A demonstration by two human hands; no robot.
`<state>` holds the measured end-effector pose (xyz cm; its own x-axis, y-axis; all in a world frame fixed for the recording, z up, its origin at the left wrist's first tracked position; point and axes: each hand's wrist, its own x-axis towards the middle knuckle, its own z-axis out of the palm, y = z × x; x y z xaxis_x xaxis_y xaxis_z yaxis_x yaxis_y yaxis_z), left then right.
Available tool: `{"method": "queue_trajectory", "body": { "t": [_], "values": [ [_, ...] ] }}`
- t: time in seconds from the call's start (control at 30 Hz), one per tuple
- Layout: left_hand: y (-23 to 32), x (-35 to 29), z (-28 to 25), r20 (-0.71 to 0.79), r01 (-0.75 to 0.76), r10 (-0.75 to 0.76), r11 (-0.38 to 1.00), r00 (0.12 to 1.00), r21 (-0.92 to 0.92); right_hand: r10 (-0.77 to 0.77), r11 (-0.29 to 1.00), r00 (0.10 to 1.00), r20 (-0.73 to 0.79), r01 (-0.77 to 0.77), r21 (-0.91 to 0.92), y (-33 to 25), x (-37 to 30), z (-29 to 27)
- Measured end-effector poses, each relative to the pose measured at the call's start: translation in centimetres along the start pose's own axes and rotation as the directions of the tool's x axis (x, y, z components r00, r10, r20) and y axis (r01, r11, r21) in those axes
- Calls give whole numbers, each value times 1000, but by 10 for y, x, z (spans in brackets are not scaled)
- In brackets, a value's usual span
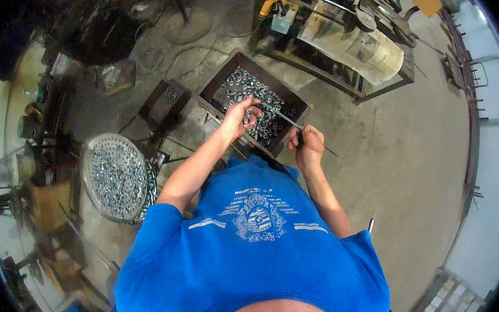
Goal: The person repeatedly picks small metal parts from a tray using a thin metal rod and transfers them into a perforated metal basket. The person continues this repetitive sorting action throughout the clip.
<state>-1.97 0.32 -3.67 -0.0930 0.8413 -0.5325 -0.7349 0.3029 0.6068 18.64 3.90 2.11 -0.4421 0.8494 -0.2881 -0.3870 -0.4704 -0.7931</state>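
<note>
A thin metal rod (282,115) slants across an open metal bin (216,77) that holds many loose, shiny hex nuts (246,84). My right hand (310,146) is closed round the rod beyond the bin's right corner, and its tip sticks out past the fist. Something dark shows beside those fingers, too small to name. Over the nuts, my left hand (241,119) has its thumb and forefinger at the rod's upper left end. Its other fingers curl inward, with what looks like a nut by them. Whether nuts are threaded on the rod is too small to tell.
To the left stands a round perforated tray (90,158) heaped with nuts. A small dark box (161,103) sits between it and the bin. Ahead, a metal workbench (377,91) carries a printed sheet and a yellow air gun (269,4). A round stand base (189,28) rests on the floor.
</note>
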Motion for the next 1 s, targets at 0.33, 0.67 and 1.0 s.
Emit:
{"method": "queue_trajectory", "body": {
  "t": [0.33,0.67,1.0],
  "values": [
    [15,-17,19,-5,7,-7,997,1000,72,-29,893,938,345,179,-412,-5,-20,13],
    [9,-19,17,126,-49,46,999,991,22,-109,934,974,198,168,-314,1,-22,18],
    [-14,-21,38,178,-85,92,995,980,-46,174,903,984,-28,-148,404,18,-5,11]
  ]
}}
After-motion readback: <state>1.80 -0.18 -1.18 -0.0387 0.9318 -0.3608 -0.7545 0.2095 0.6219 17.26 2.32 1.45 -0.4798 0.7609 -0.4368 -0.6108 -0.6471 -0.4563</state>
